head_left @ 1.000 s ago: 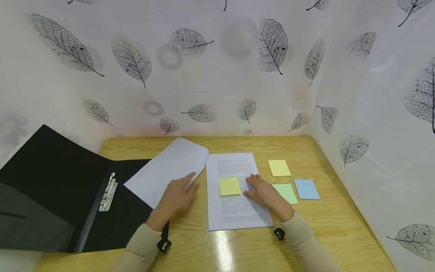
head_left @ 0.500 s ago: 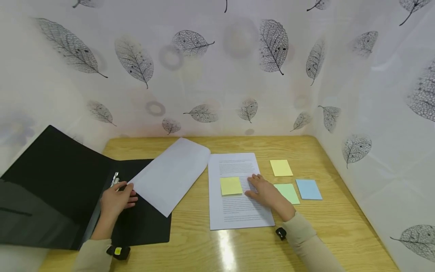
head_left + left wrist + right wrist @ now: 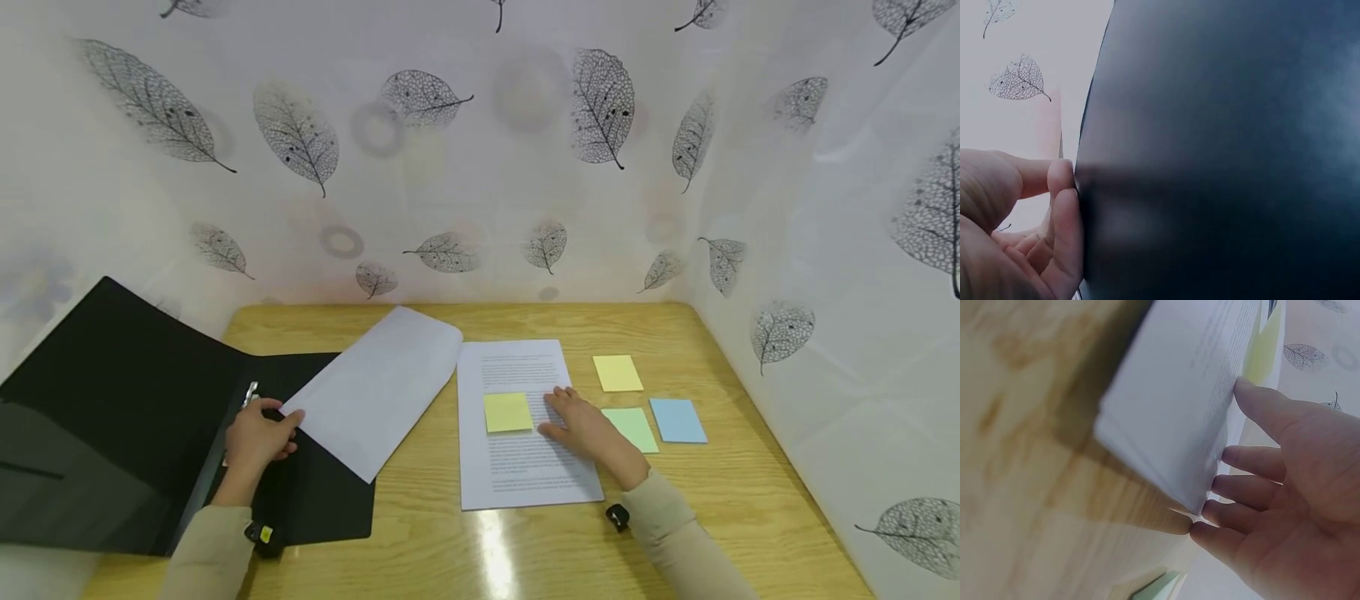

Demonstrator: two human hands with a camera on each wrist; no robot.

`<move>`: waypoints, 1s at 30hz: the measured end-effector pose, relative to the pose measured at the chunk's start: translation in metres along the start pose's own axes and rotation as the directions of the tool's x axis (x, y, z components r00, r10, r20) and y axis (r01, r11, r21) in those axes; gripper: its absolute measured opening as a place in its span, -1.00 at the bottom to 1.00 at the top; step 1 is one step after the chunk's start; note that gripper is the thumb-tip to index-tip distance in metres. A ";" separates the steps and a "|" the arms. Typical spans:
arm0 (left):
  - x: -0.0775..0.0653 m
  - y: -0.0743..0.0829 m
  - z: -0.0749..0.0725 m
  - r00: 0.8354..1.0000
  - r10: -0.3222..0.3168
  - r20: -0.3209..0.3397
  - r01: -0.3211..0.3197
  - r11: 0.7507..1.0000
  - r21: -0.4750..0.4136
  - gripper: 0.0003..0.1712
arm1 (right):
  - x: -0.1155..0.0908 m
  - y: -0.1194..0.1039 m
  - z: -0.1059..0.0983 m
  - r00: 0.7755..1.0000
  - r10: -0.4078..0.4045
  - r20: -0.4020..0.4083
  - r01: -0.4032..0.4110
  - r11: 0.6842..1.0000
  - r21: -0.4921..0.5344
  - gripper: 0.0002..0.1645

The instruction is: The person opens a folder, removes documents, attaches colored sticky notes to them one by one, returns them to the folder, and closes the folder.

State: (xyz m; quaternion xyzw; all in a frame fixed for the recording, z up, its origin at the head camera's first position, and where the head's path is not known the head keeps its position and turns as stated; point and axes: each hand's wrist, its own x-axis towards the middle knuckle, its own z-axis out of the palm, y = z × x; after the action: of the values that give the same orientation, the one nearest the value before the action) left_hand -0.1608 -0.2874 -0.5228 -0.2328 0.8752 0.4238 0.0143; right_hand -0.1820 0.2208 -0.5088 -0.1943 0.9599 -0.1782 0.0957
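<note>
A white sheet of paper [image 3: 382, 383] lies slanted across the right cover of an open black ring binder [image 3: 322, 500], its upper right corner curling. At the sheet's left corner, my left hand [image 3: 258, 437] pinches the paper between thumb and fingers, beside the metal clip [image 3: 251, 392], which it partly hides. In the left wrist view the thumb and fingertips meet at the dark cover's edge. My right hand [image 3: 588, 429] rests with extended fingers on the right side of a stack of printed pages [image 3: 525, 475]. A yellow sticky note [image 3: 507, 412] sits on the top page.
Right of the pages lie a yellow sticky-note pad [image 3: 617, 372], a green one [image 3: 632, 429] partly behind my right hand, and a blue one [image 3: 678, 420]. Leaf-patterned curtains [image 3: 480, 183] surround the wooden table [image 3: 420, 550] at the back and sides.
My left hand has moved left from the sheet's right side to its left corner, and its thumb has come over the paper there. The right hand stays on the pages.
</note>
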 end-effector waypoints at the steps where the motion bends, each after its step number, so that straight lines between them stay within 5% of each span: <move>1: 0.000 0.001 0.000 1.000 0.001 0.000 -0.001 1.000 0.015 -0.32 | 0.000 -0.001 0.000 1.000 0.002 0.001 -0.002 1.000 0.004 -0.27; 7: -0.001 0.004 -0.001 1.000 0.013 0.009 -0.014 0.999 0.044 -0.46 | -0.002 -0.003 -0.001 1.000 0.007 -0.005 -0.007 1.000 0.017 -0.28; 13: -0.003 0.003 0.002 0.992 0.116 -0.045 -0.115 0.993 0.028 -0.55 | -0.003 -0.003 -0.003 1.000 0.013 -0.003 -0.013 1.000 0.016 -0.28; 17: -0.003 0.004 0.004 0.985 0.152 -0.076 -0.156 0.986 -0.050 -0.53 | -0.003 -0.001 -0.002 1.000 0.016 -0.005 -0.016 1.000 0.019 -0.27; 22: 0.000 0.005 0.007 0.994 0.092 -0.060 -0.103 0.968 -0.228 -0.26 | -0.003 -0.001 -0.001 1.000 0.010 -0.007 -0.010 1.000 0.022 -0.28; 26: -0.001 0.009 0.007 0.998 -0.003 -0.058 -0.020 0.916 -0.401 -0.18 | -0.002 -0.001 -0.001 1.000 0.006 -0.007 -0.005 1.000 0.019 -0.27; 30: -0.007 0.021 0.003 0.993 -0.092 -0.079 0.029 0.813 -0.582 -0.25 | -0.001 0.000 -0.001 1.000 0.001 -0.005 -0.001 1.000 0.013 -0.26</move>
State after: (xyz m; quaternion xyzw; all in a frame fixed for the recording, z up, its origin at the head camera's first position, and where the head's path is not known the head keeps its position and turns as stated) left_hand -0.1637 -0.2707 -0.5073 -0.2752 0.6964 0.6567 -0.0890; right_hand -0.1810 0.2218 -0.5078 -0.1930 0.9590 -0.1846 0.0947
